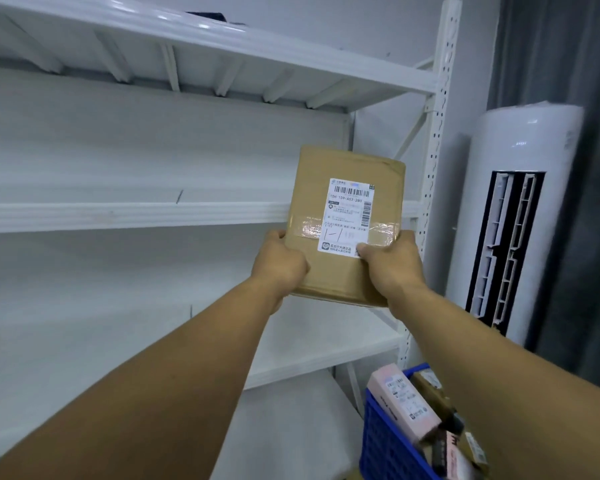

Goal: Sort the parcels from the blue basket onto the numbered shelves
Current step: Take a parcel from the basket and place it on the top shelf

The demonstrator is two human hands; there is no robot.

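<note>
Two hands: left hand (279, 263) and right hand (390, 261) grip a brown parcel (312, 188) by its lower corners.
Left fingers: curled round the parcel's left edge, tips hidden.
Right fingers: thumb pressed on the shipping label (349, 216); the rest hidden behind.
Parcel: upright, label facing the camera, in front of the middle shelf edge (118, 216); contact cannot be told.
Blue basket (388, 445): lower right, holding a pink box (402, 400) and other parcels.
Right of rack: white air conditioner (520, 202).
</note>
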